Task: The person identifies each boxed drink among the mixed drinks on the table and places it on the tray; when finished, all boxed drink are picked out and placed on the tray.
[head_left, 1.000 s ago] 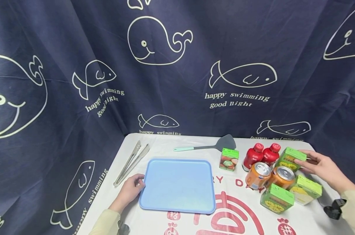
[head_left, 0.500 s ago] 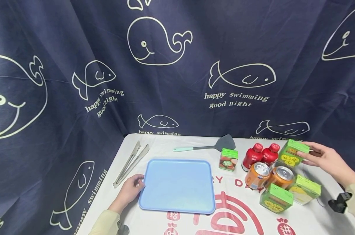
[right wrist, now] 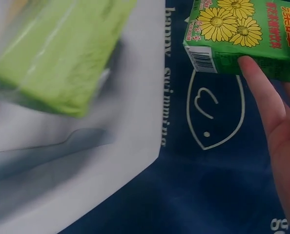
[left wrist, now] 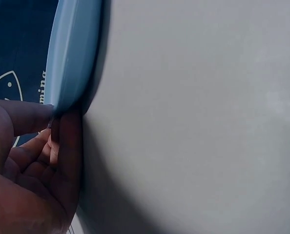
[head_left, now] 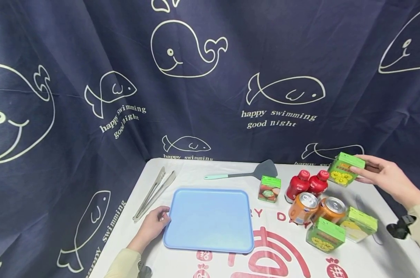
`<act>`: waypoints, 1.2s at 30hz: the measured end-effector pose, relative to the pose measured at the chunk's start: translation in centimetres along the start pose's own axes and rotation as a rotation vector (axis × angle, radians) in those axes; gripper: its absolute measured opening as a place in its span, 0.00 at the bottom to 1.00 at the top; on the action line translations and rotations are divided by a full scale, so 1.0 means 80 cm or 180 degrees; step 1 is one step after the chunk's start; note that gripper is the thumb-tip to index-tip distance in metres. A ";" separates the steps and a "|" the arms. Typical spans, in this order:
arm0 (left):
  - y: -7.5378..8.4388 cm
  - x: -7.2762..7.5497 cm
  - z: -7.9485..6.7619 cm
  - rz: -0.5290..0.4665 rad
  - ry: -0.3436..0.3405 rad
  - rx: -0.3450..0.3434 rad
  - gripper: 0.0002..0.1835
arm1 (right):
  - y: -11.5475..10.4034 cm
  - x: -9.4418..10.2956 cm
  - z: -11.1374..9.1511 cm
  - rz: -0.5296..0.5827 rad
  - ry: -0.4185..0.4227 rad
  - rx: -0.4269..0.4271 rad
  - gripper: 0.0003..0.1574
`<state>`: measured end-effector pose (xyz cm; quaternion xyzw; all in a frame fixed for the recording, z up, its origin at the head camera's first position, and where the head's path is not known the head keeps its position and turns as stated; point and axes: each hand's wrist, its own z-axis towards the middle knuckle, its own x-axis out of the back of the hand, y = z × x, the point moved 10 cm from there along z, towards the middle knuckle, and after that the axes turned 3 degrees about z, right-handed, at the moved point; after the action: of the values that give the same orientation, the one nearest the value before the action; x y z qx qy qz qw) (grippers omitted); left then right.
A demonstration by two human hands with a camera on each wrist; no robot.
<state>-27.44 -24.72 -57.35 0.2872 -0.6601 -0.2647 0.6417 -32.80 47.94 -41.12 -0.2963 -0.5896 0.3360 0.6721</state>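
- Right grip [head_left: 381, 172]: grasping a green flower carton [head_left: 342, 173] between thumb and fingers, raised off the bench [head_left: 192, 170].
- Left grip [head_left: 156, 224]: pinching the blue tray [head_left: 210, 220] at its left edge.
- Beside the right grip, to its left: two red bottles [head_left: 297, 187], upright.
- Nearer the wearer than that grip: two orange cans [head_left: 303, 209], a lime carton [head_left: 360, 223], a second flower carton [head_left: 325, 234].
- Beyond the left grip: metal tongs [head_left: 139, 213], spread.
- Well left of the right grip: a brown-and-green carton [head_left: 269, 192]; a spatula [head_left: 265, 168] just beyond it.
- Farthest from both: a printed blue curtain [head_left: 210, 104].
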 end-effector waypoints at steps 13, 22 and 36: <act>-0.001 0.000 0.004 0.0028 -0.0050 0.0043 0.17 | -0.050 0.003 0.021 -0.0020 0.0056 0.0096 0.37; 0.002 0.001 0.002 -0.0022 -0.0070 0.0063 0.17 | -0.079 -0.011 0.032 0.0242 -0.0053 0.0187 0.32; 0.002 0.000 0.001 -0.0083 -0.0089 0.0093 0.18 | -0.121 -0.061 0.052 0.0389 -0.0139 0.0272 0.33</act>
<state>-27.56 -24.62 -57.20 0.3013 -0.6690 -0.2674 0.6246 -36.35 38.26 -35.76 -0.2954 -0.5700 0.4076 0.6494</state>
